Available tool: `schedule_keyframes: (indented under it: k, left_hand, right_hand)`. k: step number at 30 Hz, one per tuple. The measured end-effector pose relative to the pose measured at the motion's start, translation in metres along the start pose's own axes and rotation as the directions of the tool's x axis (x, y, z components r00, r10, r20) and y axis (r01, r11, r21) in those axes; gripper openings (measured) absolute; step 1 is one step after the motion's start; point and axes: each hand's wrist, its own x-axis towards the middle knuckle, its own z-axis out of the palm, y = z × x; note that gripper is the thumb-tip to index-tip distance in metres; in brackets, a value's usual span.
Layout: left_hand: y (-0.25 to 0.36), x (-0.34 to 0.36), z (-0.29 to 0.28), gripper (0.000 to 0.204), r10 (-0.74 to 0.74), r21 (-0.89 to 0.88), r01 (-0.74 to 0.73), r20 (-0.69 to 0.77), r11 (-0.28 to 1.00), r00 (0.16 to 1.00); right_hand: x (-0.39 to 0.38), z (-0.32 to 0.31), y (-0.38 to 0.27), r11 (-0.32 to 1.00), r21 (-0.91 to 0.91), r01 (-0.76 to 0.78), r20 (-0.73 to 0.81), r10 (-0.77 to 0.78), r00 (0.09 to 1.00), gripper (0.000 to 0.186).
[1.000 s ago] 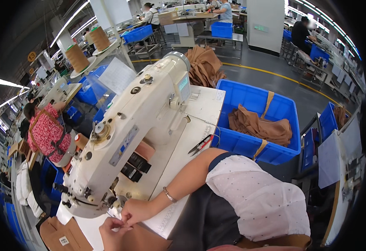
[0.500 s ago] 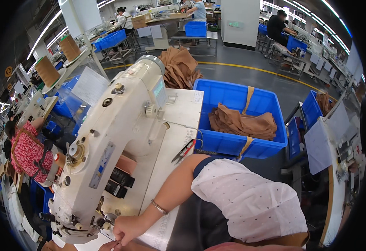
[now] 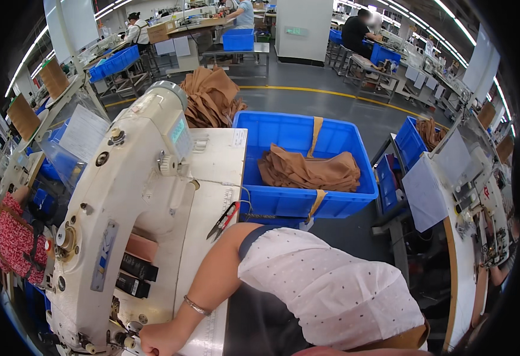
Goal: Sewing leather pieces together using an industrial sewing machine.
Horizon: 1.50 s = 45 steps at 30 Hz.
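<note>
My right hand [image 3: 164, 339] is low in the picture, beside the needle end of a white sewing machine [image 3: 108, 196]. Its fingers are curled closed, and the lower edge cuts off the fingertips, so whatever they hold is hidden. A metal bracelet [image 3: 197, 305] circles the wrist. My left hand is out of the picture. Under the machine's arm, on the white table [image 3: 203, 237], lie two small black boxes [image 3: 134, 275] and a pinkish-brown piece [image 3: 141, 247]. Thread snips [image 3: 224, 219] with red and black parts rest beyond my forearm.
A blue crate [image 3: 307, 204] with folded brown fabric [image 3: 310, 169] stands off the table's right edge. More brown fabric [image 3: 209, 95] is heaped behind the machine. Thread cones [image 3: 24, 117] stand at left. Another sewing station [image 3: 459, 261] is at right; a person in red [image 3: 13, 237] sits at left.
The view has swung right, so the machine, crate and my right arm appear further left. The fingers seen beside my right hand before, and the brown fabric at the lower edge, are now out of the picture.
</note>
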Motion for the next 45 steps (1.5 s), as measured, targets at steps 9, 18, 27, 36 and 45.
schedule_keyframes:
  k: [9,18,27,36,45]
  left_hand:
    - [0.009,-0.008,0.007,0.012,0.068,-0.093,-0.068,-0.003,0.993,0.998]
    - [0.017,-0.006,0.001,0.018,-0.283,0.066,0.276,0.142,0.959,0.949]
    - [0.026,-0.011,0.01,0.017,0.166,0.586,-0.147,0.021,0.797,0.986]
    - [-0.001,0.004,0.016,0.024,0.305,0.412,-0.27,-0.019,0.87,0.952]
    - [0.008,0.004,0.01,0.015,0.136,0.142,-0.163,0.183,0.976,0.974]
  right_hand:
    - [0.001,-0.006,-0.005,0.997,0.038,-0.071,0.07,0.068,0.995,0.03]
    - [-0.001,-0.008,-0.015,0.996,0.03,-0.084,0.086,0.081,0.993,0.025]
    - [-0.002,-0.008,-0.015,0.987,0.033,-0.157,0.086,0.154,0.984,0.026]
    - [-0.005,-0.006,-0.021,0.888,0.364,-0.282,0.151,0.243,0.958,0.025]
    - [-0.002,-0.024,-0.04,0.803,0.244,-0.544,0.221,0.5,0.837,0.022]
